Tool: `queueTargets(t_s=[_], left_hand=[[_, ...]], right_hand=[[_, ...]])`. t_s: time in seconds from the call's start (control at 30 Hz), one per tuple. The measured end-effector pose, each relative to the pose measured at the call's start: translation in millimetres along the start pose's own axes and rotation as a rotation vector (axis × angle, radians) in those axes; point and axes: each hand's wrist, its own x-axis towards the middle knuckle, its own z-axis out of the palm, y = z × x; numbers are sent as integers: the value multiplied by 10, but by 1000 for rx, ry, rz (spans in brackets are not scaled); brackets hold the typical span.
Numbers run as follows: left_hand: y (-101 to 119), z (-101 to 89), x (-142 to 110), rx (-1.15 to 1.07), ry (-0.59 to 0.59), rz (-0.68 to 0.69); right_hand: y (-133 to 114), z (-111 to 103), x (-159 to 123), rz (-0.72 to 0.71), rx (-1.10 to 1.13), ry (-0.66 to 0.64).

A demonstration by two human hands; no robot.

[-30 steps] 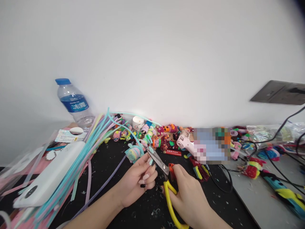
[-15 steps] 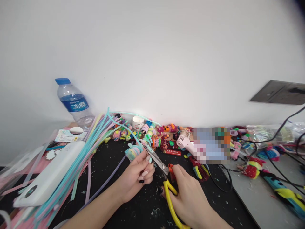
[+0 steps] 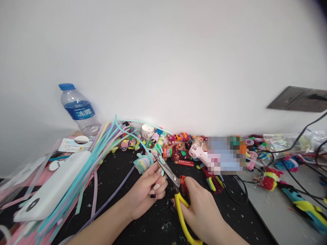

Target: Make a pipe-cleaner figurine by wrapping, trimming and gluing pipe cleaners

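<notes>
My right hand [image 3: 204, 212] grips yellow-handled scissors [image 3: 178, 200], blades pointing up and left toward the fingertips of my left hand. My left hand [image 3: 149, 190] is closed in a pinch on a thin teal pipe cleaner [image 3: 133, 136] that arcs up and left from the fingers. The blade tips [image 3: 163, 166] sit right at that pinch. A pastel coiled pipe-cleaner piece [image 3: 143, 162] lies just beyond my left fingers on the black mat [image 3: 120, 180].
A bundle of pastel pipe cleaners [image 3: 87, 166] and a white power bank [image 3: 51, 189] lie left. A water bottle [image 3: 79, 110] stands at the wall. Small colourful craft figures [image 3: 173, 143], a white jar [image 3: 148, 131], a pink glue gun [image 3: 200, 151] and black cables [image 3: 293, 149] crowd the back and right.
Both hands and the scissors shifted only slightly, the blades staying at the pinched teal strand. Everything else has kept its place.
</notes>
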Motion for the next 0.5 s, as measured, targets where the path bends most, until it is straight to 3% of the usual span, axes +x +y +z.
queueTargets(t_s=[0.5], left_hand=[[-7,20,-9,-28,-27,-18]], right_hand=[[-22,11,-10,-26,10,19]])
